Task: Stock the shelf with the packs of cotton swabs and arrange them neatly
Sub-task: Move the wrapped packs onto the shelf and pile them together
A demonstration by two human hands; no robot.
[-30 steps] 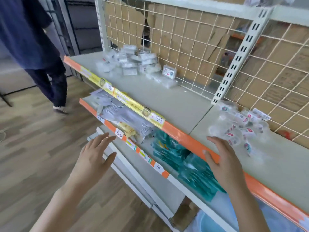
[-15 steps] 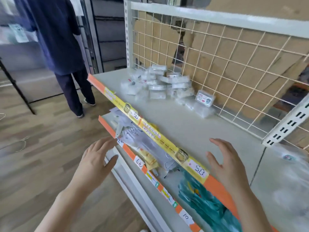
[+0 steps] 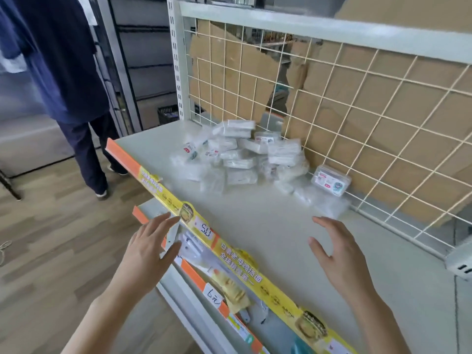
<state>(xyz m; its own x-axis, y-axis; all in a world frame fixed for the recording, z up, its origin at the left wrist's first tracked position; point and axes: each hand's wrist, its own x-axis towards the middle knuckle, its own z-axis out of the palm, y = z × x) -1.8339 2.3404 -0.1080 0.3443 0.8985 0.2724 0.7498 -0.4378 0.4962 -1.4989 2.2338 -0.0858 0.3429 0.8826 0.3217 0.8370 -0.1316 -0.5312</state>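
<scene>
Shelf (image 3: 268,226), pale grey and the largest surface before you, runs from upper left to lower right, with a white wire grid (image 3: 357,118) as its back wall and brown cardboard (image 3: 408,103) behind the grid. Along its front edge lies an orange and yellow price strip (image 3: 204,233) carrying a tag marked "50". A lower shelf (image 3: 194,297) shows beneath it, edged in orange, holding clear and yellow packets and a tag reading "6元". To the far left another person (image 3: 63,80) in dark blue clothing stands on the wooden floor (image 3: 51,238). The packs of cotton swabs (image 3: 240,154) sit in a loose, untidy heap at the back left of the shelf, against the grid, some stacked and some tilted. A small clear box (image 3: 332,180) with a printed label leans at the right end of the heap, just beside the grid. Your right hand (image 3: 339,256) is over the bare middle of the shelf, fingers spread and slack, holding nothing, well apart from the heap. Your left hand (image 3: 148,249) is in front of the price strip, likewise spread and empty, its fingertips near the "50" tag.
</scene>
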